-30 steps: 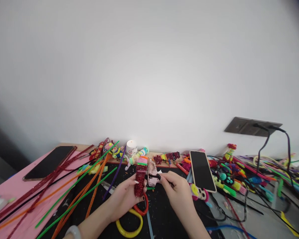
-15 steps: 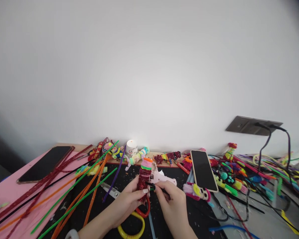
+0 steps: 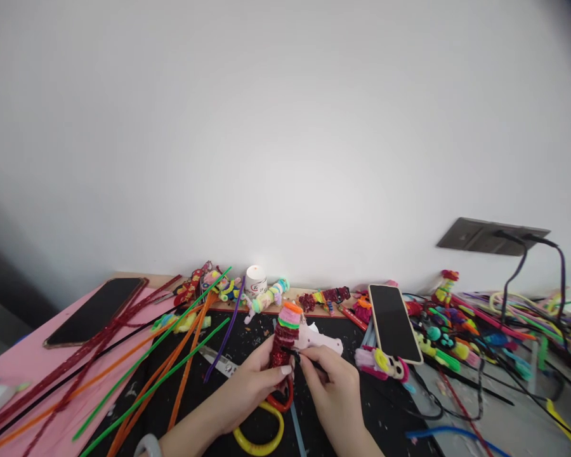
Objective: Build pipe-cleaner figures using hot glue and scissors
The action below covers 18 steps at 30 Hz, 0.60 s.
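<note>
My left hand (image 3: 261, 377) is wrapped round a pipe-cleaner figure (image 3: 285, 336), glittery dark red below with pink, green and orange bands on top. The figure leans slightly to the right. My right hand (image 3: 330, 381) pinches a short black pipe cleaner (image 3: 290, 350) against the figure's right side; its far end is hidden by the fingers. Below the hands lie scissors (image 3: 261, 438) with yellow and red handles, their blades pointing left under my left forearm. A pale pink tool (image 3: 326, 343), partly covered, rests just behind my right hand.
Loose red, orange and green pipe cleaners (image 3: 157, 374) spread across the left. A dark phone (image 3: 95, 311) lies there; another phone (image 3: 394, 324) leans at the right beside a pink and yellow figure (image 3: 380, 363). A paper cup (image 3: 255, 281) stands at the back. Cables hang from a wall socket (image 3: 490, 236).
The figure has tilted a little further to the right in my left hand. My right fingers stay on the black pipe cleaner. The whole view has shifted slightly.
</note>
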{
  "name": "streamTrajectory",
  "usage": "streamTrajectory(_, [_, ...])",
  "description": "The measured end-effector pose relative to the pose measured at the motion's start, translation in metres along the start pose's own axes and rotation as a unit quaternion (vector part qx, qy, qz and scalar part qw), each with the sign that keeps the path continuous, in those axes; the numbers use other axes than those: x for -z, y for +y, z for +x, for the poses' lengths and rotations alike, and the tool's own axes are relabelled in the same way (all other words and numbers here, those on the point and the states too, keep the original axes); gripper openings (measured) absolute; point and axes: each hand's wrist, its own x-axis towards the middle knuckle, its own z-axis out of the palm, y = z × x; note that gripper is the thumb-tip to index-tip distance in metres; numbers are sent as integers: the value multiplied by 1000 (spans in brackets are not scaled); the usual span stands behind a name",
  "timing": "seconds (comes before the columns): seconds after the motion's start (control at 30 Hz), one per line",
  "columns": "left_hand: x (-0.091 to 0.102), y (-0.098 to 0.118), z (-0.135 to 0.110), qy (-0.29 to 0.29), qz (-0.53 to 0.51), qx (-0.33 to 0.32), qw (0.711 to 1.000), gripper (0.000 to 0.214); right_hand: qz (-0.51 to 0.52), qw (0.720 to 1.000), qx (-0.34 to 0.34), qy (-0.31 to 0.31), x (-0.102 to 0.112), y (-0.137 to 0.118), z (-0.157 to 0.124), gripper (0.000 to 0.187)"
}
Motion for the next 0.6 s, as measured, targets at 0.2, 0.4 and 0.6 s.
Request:
streamTrajectory(0.2, [-1, 1, -1, -5, 29, -12, 999, 52, 8, 1000, -29, -6, -2, 2, -4, 12])
streamTrajectory(0.4, [-2, 3, -2, -13, 65, -24, 998, 53, -11, 999, -39, -11, -4, 3, -7, 18])
streamTrajectory(0.6, [-3, 4, -2, -13, 84, -36, 996, 53, -49, 999, -11, -3, -5, 1, -6, 23])
